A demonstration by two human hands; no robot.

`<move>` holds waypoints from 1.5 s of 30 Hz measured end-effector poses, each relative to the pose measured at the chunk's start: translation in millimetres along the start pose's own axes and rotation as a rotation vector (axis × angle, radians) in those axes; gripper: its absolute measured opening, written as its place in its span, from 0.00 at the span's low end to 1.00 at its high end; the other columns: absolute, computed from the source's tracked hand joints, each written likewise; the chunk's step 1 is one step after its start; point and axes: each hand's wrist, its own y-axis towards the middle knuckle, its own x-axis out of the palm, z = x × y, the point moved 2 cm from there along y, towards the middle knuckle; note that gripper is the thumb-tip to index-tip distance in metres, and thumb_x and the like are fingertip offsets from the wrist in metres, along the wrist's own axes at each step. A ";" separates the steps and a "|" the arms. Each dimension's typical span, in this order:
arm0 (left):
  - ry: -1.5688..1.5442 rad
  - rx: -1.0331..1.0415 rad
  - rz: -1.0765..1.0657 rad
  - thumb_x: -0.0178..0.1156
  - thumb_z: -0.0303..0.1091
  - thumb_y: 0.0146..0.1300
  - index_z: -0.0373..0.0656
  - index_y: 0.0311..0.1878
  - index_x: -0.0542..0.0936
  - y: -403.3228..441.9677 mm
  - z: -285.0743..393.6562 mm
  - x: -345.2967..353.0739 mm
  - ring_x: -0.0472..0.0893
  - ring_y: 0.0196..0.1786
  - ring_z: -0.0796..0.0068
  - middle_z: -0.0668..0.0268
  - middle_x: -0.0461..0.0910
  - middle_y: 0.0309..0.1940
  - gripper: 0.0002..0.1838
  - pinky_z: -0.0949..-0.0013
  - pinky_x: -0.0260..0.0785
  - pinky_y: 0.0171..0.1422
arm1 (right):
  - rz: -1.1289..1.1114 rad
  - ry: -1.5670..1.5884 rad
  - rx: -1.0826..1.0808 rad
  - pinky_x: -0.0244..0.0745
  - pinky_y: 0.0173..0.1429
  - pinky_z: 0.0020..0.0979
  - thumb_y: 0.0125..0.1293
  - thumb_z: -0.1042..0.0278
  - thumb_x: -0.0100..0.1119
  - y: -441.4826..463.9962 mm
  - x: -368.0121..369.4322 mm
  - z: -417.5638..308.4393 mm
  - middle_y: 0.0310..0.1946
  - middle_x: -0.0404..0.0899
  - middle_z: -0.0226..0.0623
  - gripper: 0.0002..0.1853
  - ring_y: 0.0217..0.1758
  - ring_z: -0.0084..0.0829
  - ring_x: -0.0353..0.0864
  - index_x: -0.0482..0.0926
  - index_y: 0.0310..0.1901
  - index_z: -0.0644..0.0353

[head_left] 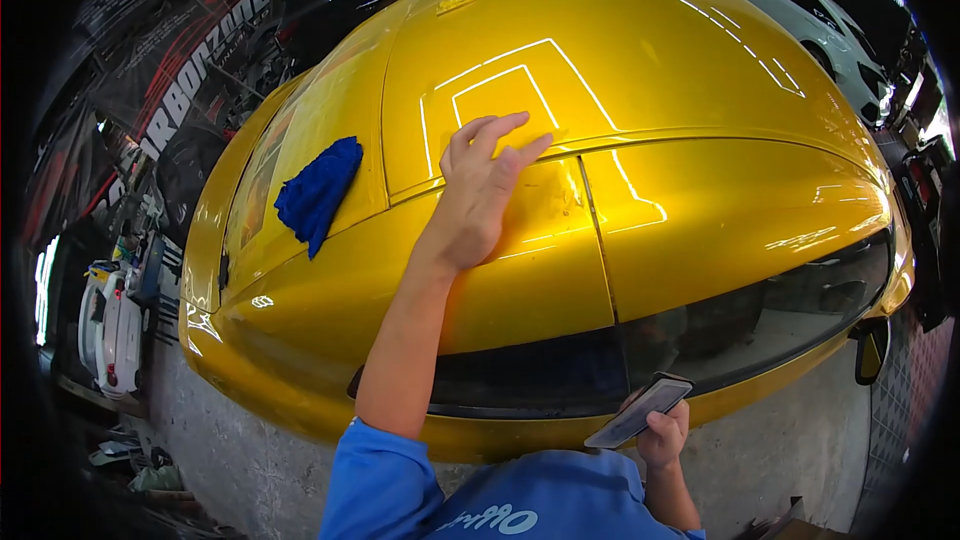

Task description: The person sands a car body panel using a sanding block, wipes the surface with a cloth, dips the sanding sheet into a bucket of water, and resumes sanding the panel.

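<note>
Bent forward at the wrist, my left hand (482,175) is at the side edge of a glossy yellow car roof (640,60), by the long seam. Its fingers are apart and hold nothing; whether the fingertips touch the paint I cannot tell. Small marks show on the yellow panel (545,210) just right of the hand. Low in the view, my right hand (664,432) grips a flat grey rectangular block (641,414) with a dark edge, close to my body and near the side window. A crumpled blue cloth (320,195) lies on the car, left of my left hand.
Dark side glass (530,375) runs along the near side, with a mirror (872,352) at right. A white car (800,10) stands behind at upper right. Printed banners (205,70) hang at left, above a small white car-shaped item (112,325). Concrete floor (235,430) surrounds the near side.
</note>
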 end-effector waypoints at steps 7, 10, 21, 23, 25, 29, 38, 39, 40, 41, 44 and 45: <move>0.265 0.220 -0.067 0.41 0.49 0.82 0.44 0.53 0.91 -5.4 21.0 -0.7 0.59 0.77 0.50 0.60 0.75 0.72 0.29 0.53 0.39 0.84 | 0.055 -0.023 -0.008 0.80 0.47 0.34 0.64 0.62 0.57 8.5 14.2 -3.7 0.44 0.82 0.50 0.29 0.40 0.38 0.83 0.66 0.65 0.67; -0.005 0.367 0.013 0.48 0.46 0.79 0.42 0.49 0.92 -15.4 27.1 -10.7 0.72 0.67 0.49 0.57 0.82 0.62 0.25 0.51 0.56 0.77 | 0.056 -0.083 -0.021 0.79 0.57 0.36 0.67 0.64 0.58 6.0 24.2 -20.0 0.55 0.80 0.48 0.31 0.51 0.36 0.83 0.63 0.69 0.66; -0.348 0.188 -0.112 0.81 0.43 0.53 0.42 0.34 0.88 -141.9 136.3 38.7 0.82 0.29 0.66 0.66 0.82 0.27 0.16 0.67 0.71 0.32 | -0.695 -1.022 -0.354 0.80 0.52 0.37 0.60 0.76 0.72 0.1 66.9 -104.1 0.50 0.83 0.46 0.28 0.49 0.42 0.85 0.71 0.60 0.66; -0.242 0.197 -0.009 0.81 0.39 0.54 0.42 0.30 0.87 -141.5 144.7 30.6 0.80 0.26 0.67 0.66 0.80 0.24 0.13 0.67 0.68 0.29 | -0.428 -1.001 -0.403 0.81 0.53 0.39 0.59 0.77 0.72 -3.1 79.8 -99.7 0.54 0.80 0.50 0.30 0.51 0.43 0.84 0.69 0.61 0.66; -0.130 0.225 0.110 0.80 0.36 0.54 0.41 0.29 0.87 -138.8 152.3 21.2 0.78 0.23 0.67 0.66 0.80 0.23 0.11 0.67 0.66 0.28 | -0.281 -0.861 -0.571 0.83 0.58 0.42 0.57 0.76 0.74 1.3 98.4 -96.5 0.63 0.73 0.59 0.34 0.56 0.49 0.82 0.64 0.62 0.62; -0.318 0.214 0.258 0.79 0.30 0.55 0.40 0.29 0.88 -128.2 164.3 14.6 0.76 0.20 0.67 0.65 0.80 0.22 0.08 0.67 0.65 0.26 | -0.230 -1.045 -1.005 0.83 0.57 0.45 0.55 0.69 0.80 5.7 131.6 -108.7 0.64 0.73 0.61 0.35 0.55 0.52 0.82 0.65 0.58 0.55; -0.502 0.168 0.275 0.72 0.28 0.65 0.38 0.29 0.86 -73.4 160.5 -14.0 0.78 0.20 0.66 0.58 0.79 0.19 0.08 0.67 0.64 0.23 | -0.114 -1.399 -1.309 0.80 0.56 0.49 0.56 0.69 0.79 32.8 181.9 -159.1 0.60 0.78 0.59 0.31 0.54 0.57 0.82 0.71 0.58 0.57; -0.485 0.135 0.222 0.70 0.34 0.68 0.38 0.28 0.86 -62.7 158.5 -21.4 0.79 0.21 0.62 0.55 0.79 0.19 0.13 0.66 0.67 0.25 | -0.137 -1.392 -1.296 0.80 0.57 0.50 0.56 0.69 0.79 39.6 187.4 -166.2 0.60 0.77 0.60 0.31 0.55 0.58 0.82 0.72 0.59 0.57; -0.487 0.136 0.167 0.70 0.36 0.69 0.37 0.29 0.87 -50.0 155.6 -30.6 0.80 0.21 0.61 0.54 0.79 0.19 0.14 0.64 0.68 0.26 | -0.160 -1.384 -1.286 0.80 0.58 0.50 0.56 0.69 0.79 47.5 192.1 -172.7 0.61 0.77 0.61 0.31 0.55 0.59 0.82 0.73 0.60 0.58; -0.488 0.136 0.112 0.69 0.39 0.69 0.37 0.29 0.87 -36.5 151.4 -40.9 0.80 0.21 0.59 0.54 0.80 0.19 0.16 0.63 0.68 0.27 | -0.190 -1.308 -1.281 0.78 0.61 0.49 0.56 0.70 0.79 58.4 192.4 -176.1 0.62 0.78 0.59 0.31 0.57 0.58 0.82 0.78 0.61 0.59; -0.348 0.153 0.137 0.66 0.47 0.70 0.35 0.30 0.87 7.5 122.4 -65.4 0.81 0.23 0.55 0.52 0.81 0.20 0.22 0.59 0.71 0.31 | -0.278 -1.413 -1.108 0.77 0.64 0.45 0.58 0.67 0.78 94.2 201.2 -186.6 0.63 0.78 0.55 0.27 0.60 0.55 0.81 0.81 0.60 0.59; -0.197 0.200 0.299 0.66 0.48 0.71 0.35 0.30 0.87 23.0 106.4 -71.6 0.82 0.23 0.56 0.52 0.81 0.20 0.23 0.59 0.71 0.32 | -0.271 -1.447 -0.960 0.76 0.66 0.43 0.60 0.66 0.76 102.2 203.9 -185.0 0.63 0.79 0.51 0.24 0.62 0.53 0.80 0.83 0.59 0.58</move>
